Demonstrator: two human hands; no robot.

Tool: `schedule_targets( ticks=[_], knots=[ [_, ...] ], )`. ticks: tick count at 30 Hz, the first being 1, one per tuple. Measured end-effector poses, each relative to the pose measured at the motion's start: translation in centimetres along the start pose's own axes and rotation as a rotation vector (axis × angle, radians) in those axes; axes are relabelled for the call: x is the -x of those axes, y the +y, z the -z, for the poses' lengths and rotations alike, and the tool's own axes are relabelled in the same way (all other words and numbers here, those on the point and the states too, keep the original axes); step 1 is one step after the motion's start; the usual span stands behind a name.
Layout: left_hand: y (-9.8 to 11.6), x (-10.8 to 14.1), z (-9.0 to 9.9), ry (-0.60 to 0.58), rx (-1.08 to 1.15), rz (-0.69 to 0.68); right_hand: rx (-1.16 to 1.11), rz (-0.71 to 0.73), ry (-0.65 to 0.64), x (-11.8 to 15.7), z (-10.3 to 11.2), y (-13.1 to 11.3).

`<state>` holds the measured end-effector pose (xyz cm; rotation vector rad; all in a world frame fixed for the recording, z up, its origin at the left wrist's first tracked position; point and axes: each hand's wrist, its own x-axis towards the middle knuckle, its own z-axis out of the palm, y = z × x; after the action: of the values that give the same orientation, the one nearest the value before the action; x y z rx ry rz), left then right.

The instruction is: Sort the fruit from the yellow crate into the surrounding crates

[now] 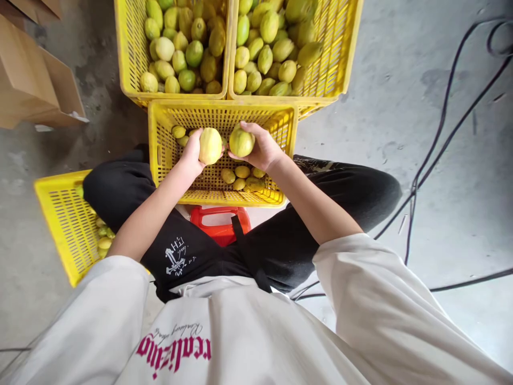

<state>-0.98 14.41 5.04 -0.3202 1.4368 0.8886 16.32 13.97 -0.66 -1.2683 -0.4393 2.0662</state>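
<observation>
My left hand (193, 153) is closed round a pale yellow lemon (210, 146), held over the near yellow crate (222, 199). A greener, rounder lemon (241, 142) sits in my right hand (263, 146), its fingers wrapped about the far side and underside. The two fruits are side by side with a small gap between them. Below my hands, several small lemons (242, 171) lie on the crate floor at the near right. More small lemons (178, 131) are at its far left, partly hidden by my left hand.
Two yellow crates full of green and yellow lemons, a left one (127, 64) and a right one (336, 53), stand beyond. Another yellow crate (66, 222) is by my left knee. A red stool (218, 232) shows between my legs. Cardboard boxes (32, 75) and black cables (441, 115) lie around.
</observation>
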Motion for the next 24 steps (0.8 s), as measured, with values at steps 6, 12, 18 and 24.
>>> schedule_targets(
  ticks=[6,12,18,24],
  knots=[
    [0.0,-1.7,1.1,-0.041,-0.055,0.004,-0.032,-0.005,-0.026,-0.7,0.3,0.6],
    [0.1,-2.1,1.8,-0.149,-0.146,-0.037,0.007,0.075,0.061,-1.2,0.6,1.0],
    [-0.1,-1.6,1.5,-0.121,-0.106,-0.046,-0.038,0.018,0.103,-0.7,0.1,0.6],
    [0.0,-1.9,1.5,-0.037,-0.025,0.022,-0.089,0.008,0.161,-0.3,-0.4,0.5]
  ],
)
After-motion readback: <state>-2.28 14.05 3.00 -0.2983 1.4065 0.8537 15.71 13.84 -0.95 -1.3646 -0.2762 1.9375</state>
